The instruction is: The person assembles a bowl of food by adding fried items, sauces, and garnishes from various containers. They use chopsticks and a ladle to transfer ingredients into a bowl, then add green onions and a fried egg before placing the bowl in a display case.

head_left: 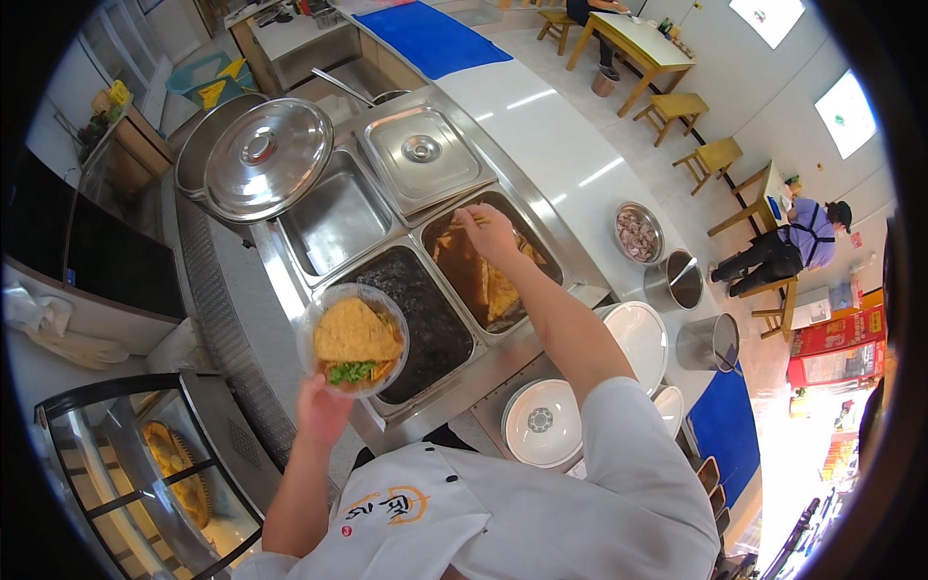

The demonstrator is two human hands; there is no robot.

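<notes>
My left hand (323,411) grips a clear round plastic bowl (305,333) by its near side. Inside the bowl lie a flat golden-yellow piece of food (356,331) and chopped green herbs (351,371). My right hand (488,234) is over the far part of a steel pan of brown broth (458,277), its fingers pinched together. What the fingers hold, if anything, is too small to make out. Several browned flat pieces of food (502,293) sit in that broth. Left of it, a second pan holds dark liquid (425,319), partly behind the bowl.
Beyond the pans are a bare steel pan (338,215), a lidded pan (420,150) and a large pot's round lid (268,159). White bowls (542,421), a metal bowl of chopped food (638,235) and steel pots (674,282) stand at right. Another person (807,237) is farther off.
</notes>
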